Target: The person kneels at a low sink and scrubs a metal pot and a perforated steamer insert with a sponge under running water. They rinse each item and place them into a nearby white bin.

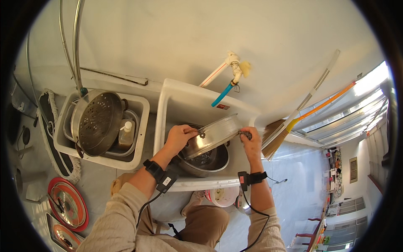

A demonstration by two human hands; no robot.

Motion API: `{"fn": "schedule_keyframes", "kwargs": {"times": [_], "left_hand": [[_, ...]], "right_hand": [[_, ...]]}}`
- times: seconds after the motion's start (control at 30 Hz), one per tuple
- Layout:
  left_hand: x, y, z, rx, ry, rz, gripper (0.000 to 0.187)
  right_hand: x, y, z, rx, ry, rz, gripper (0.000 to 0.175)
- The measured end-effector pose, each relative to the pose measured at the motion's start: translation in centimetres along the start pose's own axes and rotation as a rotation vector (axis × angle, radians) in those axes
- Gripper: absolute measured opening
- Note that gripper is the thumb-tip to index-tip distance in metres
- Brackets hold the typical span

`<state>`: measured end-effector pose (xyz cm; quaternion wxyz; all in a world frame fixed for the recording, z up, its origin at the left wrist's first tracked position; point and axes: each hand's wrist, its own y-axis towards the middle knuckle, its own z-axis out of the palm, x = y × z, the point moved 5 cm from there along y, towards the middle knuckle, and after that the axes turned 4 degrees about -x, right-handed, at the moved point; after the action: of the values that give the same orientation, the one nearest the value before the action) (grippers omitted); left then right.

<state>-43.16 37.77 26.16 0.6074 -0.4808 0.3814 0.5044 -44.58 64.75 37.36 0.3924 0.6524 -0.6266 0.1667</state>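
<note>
My left hand (180,139) grips a loop handle of a shiny metal pot (217,132), which is tilted on its side over the sink. My right hand (252,144) holds a dark steel wool scrubber (246,134) at the opposite side of this pot. Beneath it, a second metal pot (206,171) sits in the white sink (240,160), with some water visible inside. Part of that lower pot is hidden by the tilted one. A short blue hose (221,96) hangs from the wall tap (235,65), above the sink's back edge.
Left of the sink, a white basin (143,126) holds a perforated steamer pot (100,123) and a pump bottle (126,137). A mop (47,126) and pot lids (68,204) lie further left. A broom (278,134) leans at right; a bucket (224,196) stands below the sink.
</note>
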Motion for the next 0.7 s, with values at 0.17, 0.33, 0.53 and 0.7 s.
{"fn": "schedule_keyframes", "kwargs": {"times": [0.17,0.33,0.53,0.7], "left_hand": [[-0.3,-0.1,-0.2,-0.088,0.052,0.036,0.012],[-0.4,-0.2,-0.4,-0.102,0.019,0.01,0.014],[-0.6,-0.1,-0.5,-0.12,0.028,-0.006,0.017],[-1.2,-0.3,-0.6,-0.142,0.083,0.038,0.019]], "right_hand": [[2.6,-1.3,1.8,-0.045,-0.13,-0.227,0.016],[2.3,0.0,0.4,-0.297,-0.088,-0.152,0.019],[3.0,1.4,1.4,-0.173,-0.171,-0.328,0.015],[3.0,2.9,1.9,-0.111,-0.182,-0.35,0.012]]}}
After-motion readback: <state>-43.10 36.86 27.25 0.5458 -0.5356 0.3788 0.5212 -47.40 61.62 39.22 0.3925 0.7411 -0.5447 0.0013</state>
